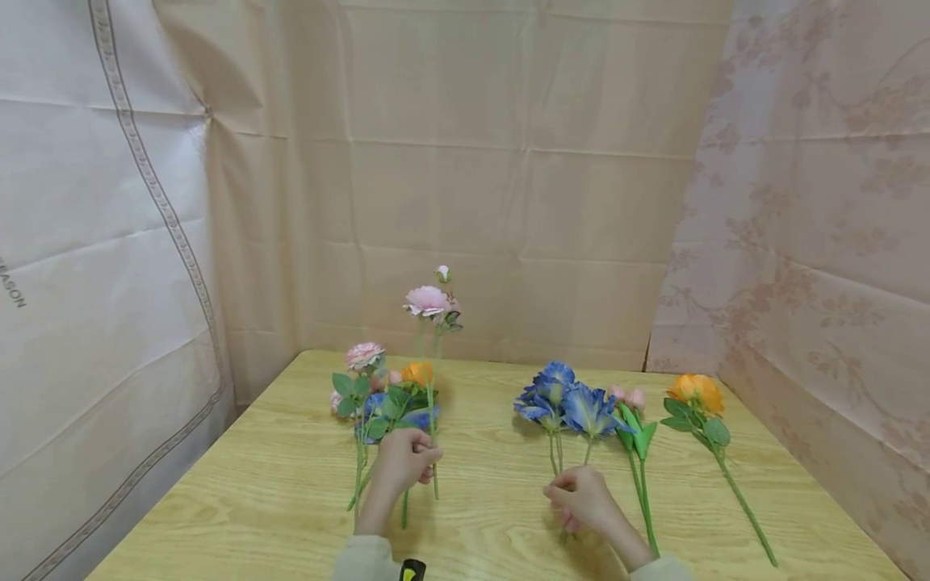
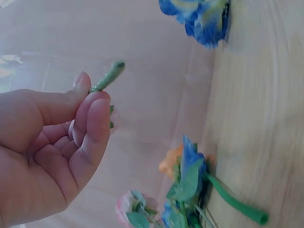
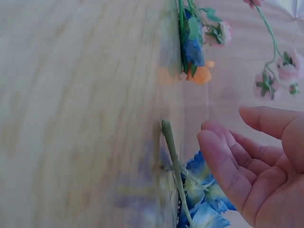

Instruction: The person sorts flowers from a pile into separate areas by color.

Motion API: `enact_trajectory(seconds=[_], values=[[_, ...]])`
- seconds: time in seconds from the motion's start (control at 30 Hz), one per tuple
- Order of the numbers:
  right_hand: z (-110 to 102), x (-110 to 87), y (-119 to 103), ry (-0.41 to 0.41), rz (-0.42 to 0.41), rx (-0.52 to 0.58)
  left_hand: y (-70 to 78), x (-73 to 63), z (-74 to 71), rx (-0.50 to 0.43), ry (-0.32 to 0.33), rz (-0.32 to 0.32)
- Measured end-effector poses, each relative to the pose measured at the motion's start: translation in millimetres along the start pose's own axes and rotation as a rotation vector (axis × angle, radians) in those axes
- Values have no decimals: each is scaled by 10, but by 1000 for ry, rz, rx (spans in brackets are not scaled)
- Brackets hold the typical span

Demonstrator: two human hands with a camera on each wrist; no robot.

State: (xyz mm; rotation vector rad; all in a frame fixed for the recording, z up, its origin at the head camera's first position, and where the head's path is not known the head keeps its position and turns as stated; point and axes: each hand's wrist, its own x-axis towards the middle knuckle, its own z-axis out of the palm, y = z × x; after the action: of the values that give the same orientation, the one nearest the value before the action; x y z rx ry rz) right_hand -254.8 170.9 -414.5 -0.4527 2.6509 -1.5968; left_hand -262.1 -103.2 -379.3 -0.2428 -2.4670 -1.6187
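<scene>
My left hand (image 1: 407,458) pinches the green stem (image 2: 108,77) of a pink flower (image 1: 427,300) between thumb and fingertips. The flower stands upright above the table, a small bud at its top. Beside that hand lies a mixed bunch with a pink flower (image 1: 364,356), an orange flower (image 1: 417,372), blue petals and green leaves. My right hand (image 1: 584,496) is close by the stems of several blue flowers (image 1: 554,394). In the right wrist view its thumb and fingers are apart, with nothing between them, beside a blue flower's stem (image 3: 172,145).
Right of the blue flowers lie pink tulips (image 1: 635,399) with green stems. Farther right, an orange flower (image 1: 696,393) on a long stem lies near the edge of the wooden table (image 1: 494,452). Cloth hangings (image 1: 508,202) surround the table's back and sides.
</scene>
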Motion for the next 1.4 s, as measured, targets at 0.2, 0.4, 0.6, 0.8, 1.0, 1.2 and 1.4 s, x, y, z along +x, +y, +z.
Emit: enact_trajectory(seconds=[0.2, 0.4, 0.6, 0.8, 1.0, 1.2, 1.4], values=[[52, -9, -36, -16, -17, 30, 97, -41, 88, -53, -74, 86], [85, -5, -78, -68, -47, 83, 207, -81, 226, -140, -180, 135], [139, -8, -169, -165, -79, 167, 288, -104, 386, -195, -285, 120], [187, -43, -304, -265, -87, 262, 337, -129, 498, -230, -349, 123], [230, -79, -374, -322, -138, 316, 339, -147, 566, -241, -375, 125], [289, -93, -379, -320, -247, 333, 313, -154, 618, -207, -384, 149], [328, -117, -393, -268, -253, 286, 314, -158, 621, -158, -381, 177]])
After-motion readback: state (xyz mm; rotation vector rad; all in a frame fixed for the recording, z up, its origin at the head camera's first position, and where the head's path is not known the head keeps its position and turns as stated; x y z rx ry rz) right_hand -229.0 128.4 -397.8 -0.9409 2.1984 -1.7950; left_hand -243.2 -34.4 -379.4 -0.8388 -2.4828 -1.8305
